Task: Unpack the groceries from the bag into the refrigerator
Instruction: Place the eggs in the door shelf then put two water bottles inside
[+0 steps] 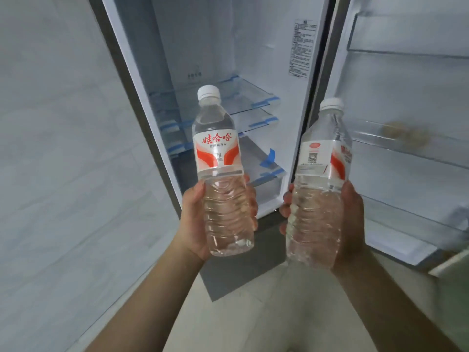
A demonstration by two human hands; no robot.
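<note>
My left hand [194, 219] grips the lower part of a clear water bottle [218, 153] with a white cap and a red-and-white label. My right hand [351, 222] grips a second water bottle [322, 158] of the same kind, its label turned sideways. Both bottles stand upright in front of the open refrigerator [228, 59]. Its glass shelves [243, 102] carry strips of blue tape and hold nothing. The grocery bag is out of view.
The refrigerator door [411, 97] stands open on the right, with clear door bins [406, 143] at several heights. A pale tiled wall [55, 161] runs along the left. Light floor tiles [266, 301] lie below my forearms.
</note>
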